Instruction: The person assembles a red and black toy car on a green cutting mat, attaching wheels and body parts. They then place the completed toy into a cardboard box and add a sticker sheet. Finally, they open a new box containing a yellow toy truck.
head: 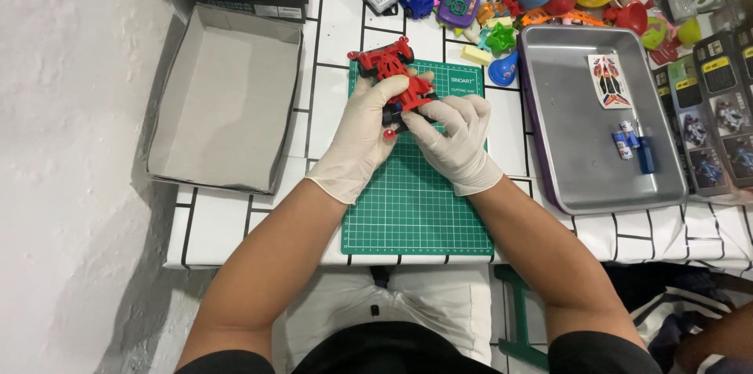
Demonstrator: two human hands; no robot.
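One green gridded cutting mat (416, 209) lay on the white tiled table (235, 225), and one red plastic toy car (396, 80) sat on it, held between two hands in white latex gloves, the left hand (365, 135) and the right hand (455, 139). There was one empty grey cardboard box lid (223, 99) and one grey metal tray (580, 107). The tray held one sticker sheet (609, 81), two small batteries (623, 141) and one blue-handled screwdriver (645, 153).
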